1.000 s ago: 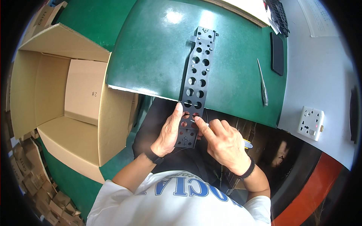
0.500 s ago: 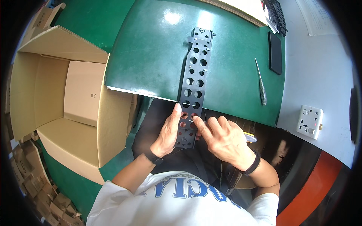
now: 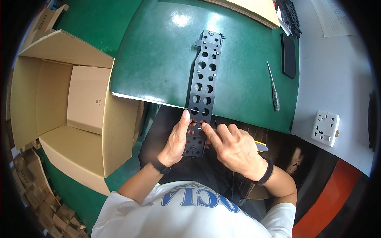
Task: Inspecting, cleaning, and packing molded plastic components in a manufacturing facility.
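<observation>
A long black panel (image 3: pixel 198 88) with rows of round holes lies lengthwise before me. Its far part rests on the green tabletop, and its near end juts over the edge above my lap. My left hand (image 3: pixel 176 139) grips the panel's left side near that end, thumb along the edge. My right hand (image 3: pixel 236 148) is closed, index finger on the panel's right side beside a hole, other fingers curled. A small pale sliver shows by that fingertip. Past the knuckles appears the rounded end of a yellow-and-grey object (image 3: pixel 261 146); whether my right hand holds it is hidden.
On the green table (image 3: pixel 242 75) lie a thin pointed metal tool (image 3: pixel 274 89) and a black phone-like slab (image 3: pixel 288 55). An open cardboard box (image 3: pixel 51 154) stands at left, with a flat carton piece inside. A wall socket (image 3: pixel 325 128) is at right.
The panel has shifted very slightly left in the view, with both hands on it. My right index finger stays at nearly the same spot.
</observation>
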A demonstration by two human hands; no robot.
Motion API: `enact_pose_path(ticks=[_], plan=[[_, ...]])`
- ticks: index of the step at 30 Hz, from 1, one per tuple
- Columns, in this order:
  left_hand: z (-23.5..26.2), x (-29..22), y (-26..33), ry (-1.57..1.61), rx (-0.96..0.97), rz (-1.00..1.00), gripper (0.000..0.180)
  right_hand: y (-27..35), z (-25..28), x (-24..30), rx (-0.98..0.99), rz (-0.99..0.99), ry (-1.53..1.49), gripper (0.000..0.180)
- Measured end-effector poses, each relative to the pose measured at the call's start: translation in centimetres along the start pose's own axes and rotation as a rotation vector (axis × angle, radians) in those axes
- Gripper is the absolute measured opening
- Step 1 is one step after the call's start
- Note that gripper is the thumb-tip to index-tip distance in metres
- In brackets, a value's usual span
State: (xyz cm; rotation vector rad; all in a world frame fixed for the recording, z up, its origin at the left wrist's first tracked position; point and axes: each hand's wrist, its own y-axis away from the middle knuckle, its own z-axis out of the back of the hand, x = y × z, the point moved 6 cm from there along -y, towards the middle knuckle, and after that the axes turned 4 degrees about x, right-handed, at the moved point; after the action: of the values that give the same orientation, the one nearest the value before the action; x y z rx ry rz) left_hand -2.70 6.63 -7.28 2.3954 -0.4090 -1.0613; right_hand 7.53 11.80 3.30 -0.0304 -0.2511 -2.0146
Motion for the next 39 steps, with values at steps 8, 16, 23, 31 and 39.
enact_pose_path(ticks=[8, 16, 23, 31, 39], plan=[[0.7, 0.7, 0.0, 0.039, -0.066, 0.003, 0.068, 0.0, 0.1, 0.5, 0.019, 0.025, 0.120, 0.052], [0.7, 0.8, -0.1, 0.068, -0.058, 0.015, 0.067, -0.3, 0.6, 0.4, 0.003, 0.113, 0.213, 0.050], [1.3, 1.5, -0.2, 0.013, -0.082, 0.025, 0.070, -0.7, 0.9, 0.0, 0.019, 0.170, 0.226, 0.049], [0.9, 1.3, -0.2, 0.051, -0.062, 0.048, 0.069, -1.0, 0.8, 0.1, 0.087, 0.112, 0.110, 0.048], [1.2, 1.5, -0.4, 0.031, -0.066, 0.009, 0.069, -0.1, 0.4, 0.5, 0.038, 0.018, 0.095, 0.052]])
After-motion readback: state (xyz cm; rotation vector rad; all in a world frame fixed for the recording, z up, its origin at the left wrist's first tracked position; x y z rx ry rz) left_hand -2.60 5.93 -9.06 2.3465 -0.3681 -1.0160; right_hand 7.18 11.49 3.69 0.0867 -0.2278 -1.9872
